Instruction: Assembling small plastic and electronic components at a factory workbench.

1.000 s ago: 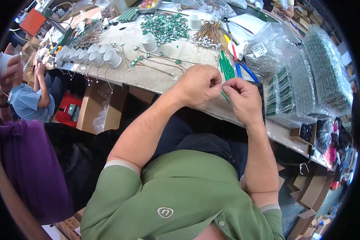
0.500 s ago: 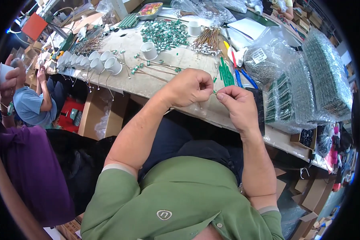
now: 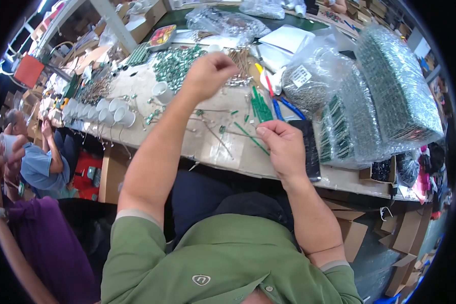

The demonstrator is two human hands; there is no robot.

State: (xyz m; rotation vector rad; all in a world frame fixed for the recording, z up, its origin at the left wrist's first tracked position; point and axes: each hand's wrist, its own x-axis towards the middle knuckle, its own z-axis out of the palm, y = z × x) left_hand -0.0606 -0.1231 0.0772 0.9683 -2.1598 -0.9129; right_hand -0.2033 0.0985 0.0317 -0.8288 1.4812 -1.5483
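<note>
My left hand (image 3: 207,75) reaches over the far part of the table, beside a bundle of brown wires (image 3: 242,66). Its fingers are curled together, and whatever may be between them is hidden. Nearer to me, my right hand (image 3: 282,145) pinches a thin wire (image 3: 243,134) with a small green circuit board (image 3: 222,129) at its far end. A narrow green strip (image 3: 252,139) lies on the table beside it. More wires with small boards (image 3: 200,112) lie loose to the left, below my left forearm.
Green pieces (image 3: 175,66) form a heap behind a white cup (image 3: 162,92). More cups (image 3: 106,114) line the left edge. Green strips (image 3: 261,109), blue-handled pliers (image 3: 289,107) and bubble-wrapped board stacks (image 3: 397,91) are to the right. A person in purple (image 3: 45,243) is at my left.
My hands were together over the table; now they are apart. The left has moved away toward the wire bundle, while the right stays near with the wire. The view has shifted somewhat.
</note>
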